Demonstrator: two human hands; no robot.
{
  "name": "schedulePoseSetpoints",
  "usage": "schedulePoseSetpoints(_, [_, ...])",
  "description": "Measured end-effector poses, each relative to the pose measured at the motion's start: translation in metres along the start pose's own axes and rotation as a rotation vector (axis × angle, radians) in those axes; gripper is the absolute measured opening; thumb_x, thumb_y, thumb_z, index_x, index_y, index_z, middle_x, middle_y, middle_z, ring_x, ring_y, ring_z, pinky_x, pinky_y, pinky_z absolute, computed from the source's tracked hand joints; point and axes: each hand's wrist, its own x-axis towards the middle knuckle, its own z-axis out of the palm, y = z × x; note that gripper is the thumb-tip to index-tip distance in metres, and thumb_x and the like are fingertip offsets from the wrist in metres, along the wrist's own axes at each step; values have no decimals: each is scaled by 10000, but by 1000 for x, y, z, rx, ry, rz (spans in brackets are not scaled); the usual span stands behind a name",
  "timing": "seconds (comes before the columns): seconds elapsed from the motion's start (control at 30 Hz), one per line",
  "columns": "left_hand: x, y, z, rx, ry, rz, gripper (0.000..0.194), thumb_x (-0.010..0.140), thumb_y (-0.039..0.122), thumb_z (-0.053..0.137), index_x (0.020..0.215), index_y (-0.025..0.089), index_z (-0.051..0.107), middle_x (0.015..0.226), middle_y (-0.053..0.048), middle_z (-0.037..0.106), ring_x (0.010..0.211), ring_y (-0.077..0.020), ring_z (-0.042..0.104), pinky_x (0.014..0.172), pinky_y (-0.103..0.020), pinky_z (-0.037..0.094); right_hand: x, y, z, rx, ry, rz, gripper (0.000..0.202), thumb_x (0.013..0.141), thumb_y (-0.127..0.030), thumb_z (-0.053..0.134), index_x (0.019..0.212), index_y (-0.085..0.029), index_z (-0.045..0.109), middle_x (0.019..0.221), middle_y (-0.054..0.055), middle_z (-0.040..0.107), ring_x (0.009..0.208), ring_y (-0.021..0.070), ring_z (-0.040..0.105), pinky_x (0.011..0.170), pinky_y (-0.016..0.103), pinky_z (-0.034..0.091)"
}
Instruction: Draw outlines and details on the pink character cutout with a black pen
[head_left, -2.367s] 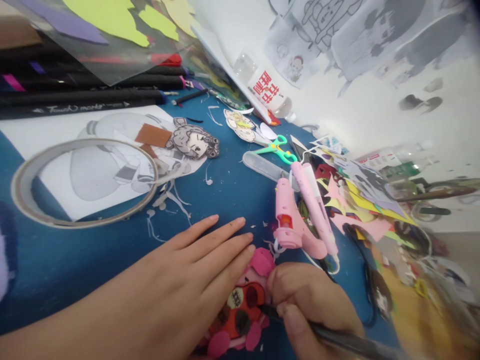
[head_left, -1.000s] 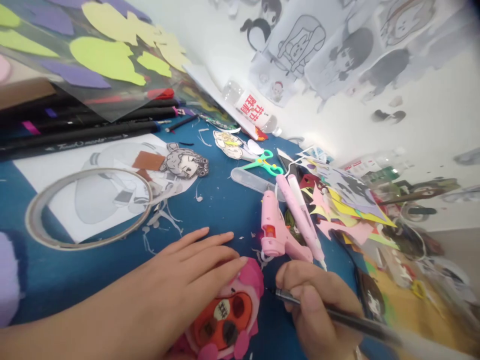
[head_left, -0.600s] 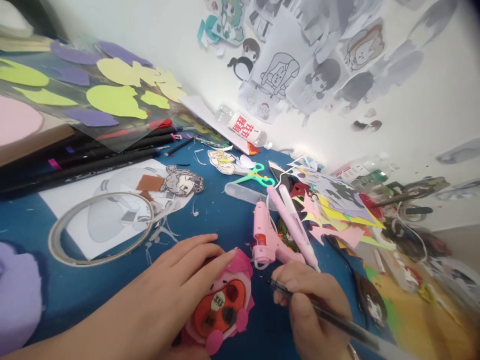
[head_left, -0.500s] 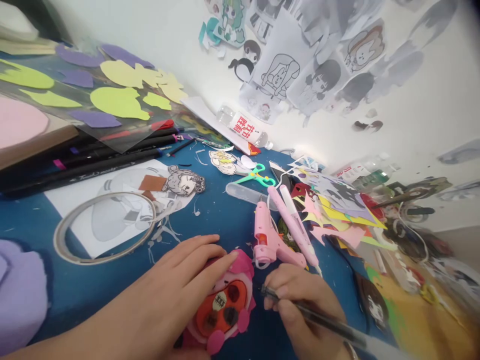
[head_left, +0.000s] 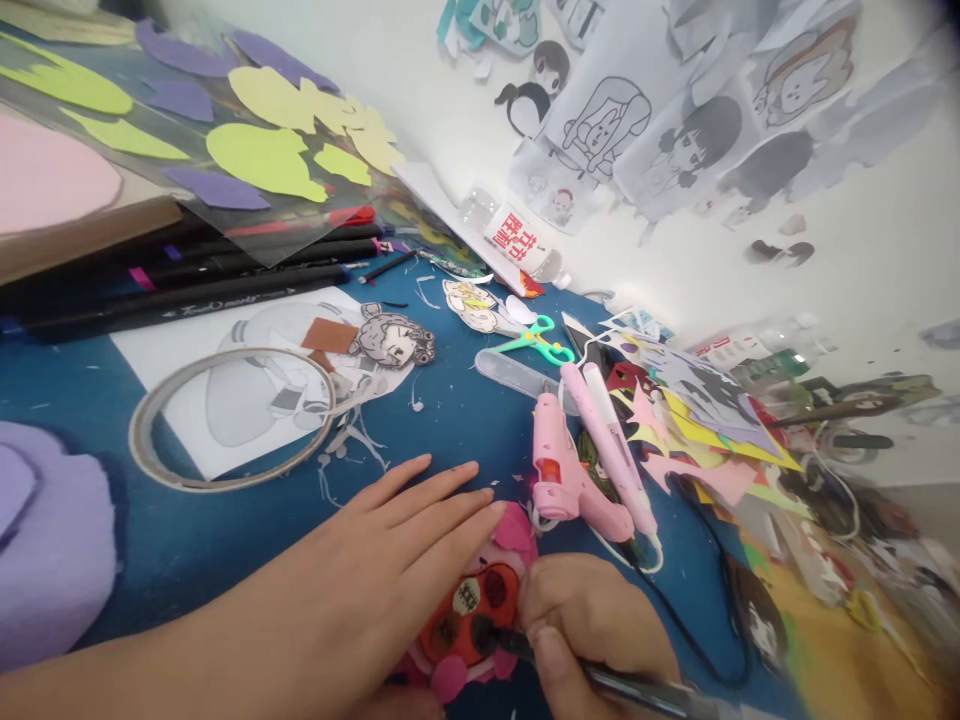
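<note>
My left hand [head_left: 375, 560] lies flat with its fingers stretched out across the upper left of a pink craft figure [head_left: 514, 525], pressing on it; part of the figure is hidden beneath. On the figure is a red-orange face panel [head_left: 501, 608] with dark round spots and a pale stitched patch. A black marker [head_left: 622, 682] is gripped in my closed right hand [head_left: 600, 615]. Its tip touches, or is very close to, the lower right dark spot. Just beyond my right hand rests a pink glue gun [head_left: 559, 460].
A tape ring [head_left: 139, 440] stands over a printed sheet [head_left: 180, 330] at left. Green-handled scissors [head_left: 536, 340], several black markers [head_left: 247, 290] and a bottle [head_left: 517, 235] lie farther back. Paper scraps [head_left: 697, 475] and a black cable [head_left: 694, 640] spread on the right.
My right hand has moved left, bringing the marker tip onto or close to the face panel. My left hand's fingers have spread apart. The whole view has shifted slightly.
</note>
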Motion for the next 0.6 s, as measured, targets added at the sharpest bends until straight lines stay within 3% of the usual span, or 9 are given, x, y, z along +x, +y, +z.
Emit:
schedulePoseSetpoints(0.37, [3, 5, -5, 4, -6, -5, 1029, 631, 198, 843, 1567, 205, 415, 1611, -43, 504, 1530, -221, 428, 1327, -409, 114, 4, -2, -6, -27, -105, -36, 221, 988, -61, 407, 826, -201, 461, 616, -4, 600, 534, 101, 572, 553, 206, 504])
schedulePoseSetpoints(0.6, [3, 7, -3, 40, -16, -11, 1043, 630, 216, 835, 1578, 195, 400, 1637, -62, 456, 1551, -215, 391, 1322, -435, 142, 7, -1, -5, -27, -134, -65, 206, 896, -17, 460, 820, -208, 447, 606, -20, 591, 513, 100, 568, 528, 201, 499])
